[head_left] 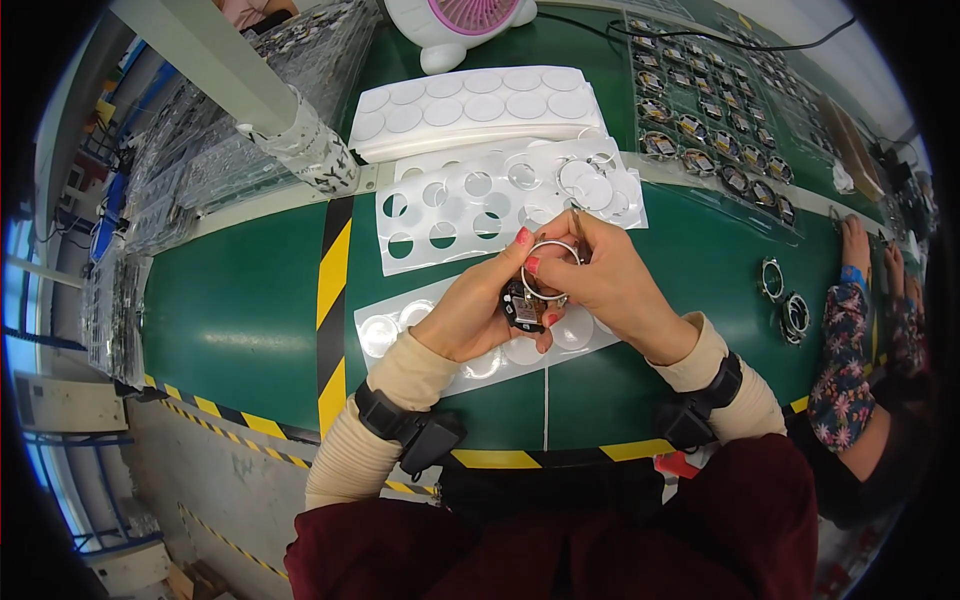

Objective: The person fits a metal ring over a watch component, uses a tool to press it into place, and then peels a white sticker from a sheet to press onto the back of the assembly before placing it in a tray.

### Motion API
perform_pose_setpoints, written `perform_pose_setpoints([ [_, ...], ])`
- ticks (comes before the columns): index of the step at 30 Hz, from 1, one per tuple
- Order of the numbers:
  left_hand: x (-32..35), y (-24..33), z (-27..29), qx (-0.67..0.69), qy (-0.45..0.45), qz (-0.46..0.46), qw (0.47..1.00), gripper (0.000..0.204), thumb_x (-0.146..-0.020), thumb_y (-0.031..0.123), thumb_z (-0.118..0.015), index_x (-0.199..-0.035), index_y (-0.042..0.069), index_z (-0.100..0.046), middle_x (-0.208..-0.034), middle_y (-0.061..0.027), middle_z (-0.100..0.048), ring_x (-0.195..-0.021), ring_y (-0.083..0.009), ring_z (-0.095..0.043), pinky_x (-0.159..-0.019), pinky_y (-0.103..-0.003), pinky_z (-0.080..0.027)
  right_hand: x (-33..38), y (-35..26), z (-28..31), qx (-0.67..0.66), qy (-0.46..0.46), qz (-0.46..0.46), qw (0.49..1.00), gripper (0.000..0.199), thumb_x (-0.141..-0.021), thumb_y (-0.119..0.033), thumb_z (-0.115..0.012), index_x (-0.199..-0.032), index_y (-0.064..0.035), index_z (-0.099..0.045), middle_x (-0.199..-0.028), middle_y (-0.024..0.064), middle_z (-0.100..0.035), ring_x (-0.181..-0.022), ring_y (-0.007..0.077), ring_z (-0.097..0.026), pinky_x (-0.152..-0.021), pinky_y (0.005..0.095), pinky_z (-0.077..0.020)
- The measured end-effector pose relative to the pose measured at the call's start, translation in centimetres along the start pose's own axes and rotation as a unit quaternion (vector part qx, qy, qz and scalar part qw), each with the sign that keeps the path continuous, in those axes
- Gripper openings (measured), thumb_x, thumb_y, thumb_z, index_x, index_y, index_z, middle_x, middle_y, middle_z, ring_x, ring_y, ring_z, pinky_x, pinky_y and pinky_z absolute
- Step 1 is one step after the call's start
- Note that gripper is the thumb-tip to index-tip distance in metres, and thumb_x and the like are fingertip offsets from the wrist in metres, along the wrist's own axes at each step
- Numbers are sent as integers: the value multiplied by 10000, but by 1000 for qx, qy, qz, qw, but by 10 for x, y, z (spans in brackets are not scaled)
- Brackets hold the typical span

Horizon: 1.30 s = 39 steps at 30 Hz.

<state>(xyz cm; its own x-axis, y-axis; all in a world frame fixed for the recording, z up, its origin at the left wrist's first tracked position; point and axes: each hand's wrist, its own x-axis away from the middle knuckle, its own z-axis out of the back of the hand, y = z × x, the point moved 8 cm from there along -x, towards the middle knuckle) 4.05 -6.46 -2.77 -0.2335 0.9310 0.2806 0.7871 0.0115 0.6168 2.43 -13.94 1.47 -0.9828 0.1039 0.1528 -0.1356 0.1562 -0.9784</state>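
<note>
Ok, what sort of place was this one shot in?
Probably a factory assembly line: a tray of small round assemblies, yellow-and-black floor tape, and a co-worker's sleeved arm along the bench.

The left hand covers part of the black module — the right hand, some of the silver ring. The top edge crops 1 white fan; at left, the clear trays blur.
</note>
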Motion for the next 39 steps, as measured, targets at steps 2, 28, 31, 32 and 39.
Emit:
perform_pose_setpoints([
  [2,0,-1,-1,-19,24,0,1000,517,-934,477,-277,-1126,36,-469,-797,-89,-513,-670,-170,-511,-482,-319,-449,0,2,0,-12,-1,-11,1000,181,-802,-87,-584,-926,23,-512,-764,39,-560,-619,62,-532,-503,197,-457],
  [28,-4,6,-4,-9,-9,-17,1000,508,-935,477,-285,-1211,77,-430,-858,-75,-544,-686,-151,-524,-526,-305,-453,-9,-4,19,32,49,11,998,155,-822,-121,-527,-920,-2,-543,-718,-7,-528,-563,20,-430,-462,165,-311],
  [31,-3,10,-11,28,-47,-20,998,523,-938,485,-241,-1301,129,-362,-870,-69,-547,-666,-136,-506,-512,-270,-433,-9,-23,44,76,131,129,980,156,-837,-93,-472,-919,3,-565,-707,-23,-501,-542,12,-382,-454,168,-280],
  [32,-2,11,-12,28,-46,-22,998,523,-938,485,-241,-1301,129,-362,-870,-69,-547,-666,-136,-506,-512,-270,-433,-10,-22,49,39,133,122,983,166,-837,-73,-453,-924,7,-570,-706,-26,-491,-535,13,-369,-451,170,-272],
  [39,-2,10,-13,14,-66,-14,998,527,-936,489,-226,-1334,160,-331,-881,-68,-547,-642,-123,-482,-510,-254,-417,-20,-11,60,-41,120,63,990,248,-836,-22,-408,-994,18,-594,-768,-16,-510,-522,23,-355,-447,173,-271],
])
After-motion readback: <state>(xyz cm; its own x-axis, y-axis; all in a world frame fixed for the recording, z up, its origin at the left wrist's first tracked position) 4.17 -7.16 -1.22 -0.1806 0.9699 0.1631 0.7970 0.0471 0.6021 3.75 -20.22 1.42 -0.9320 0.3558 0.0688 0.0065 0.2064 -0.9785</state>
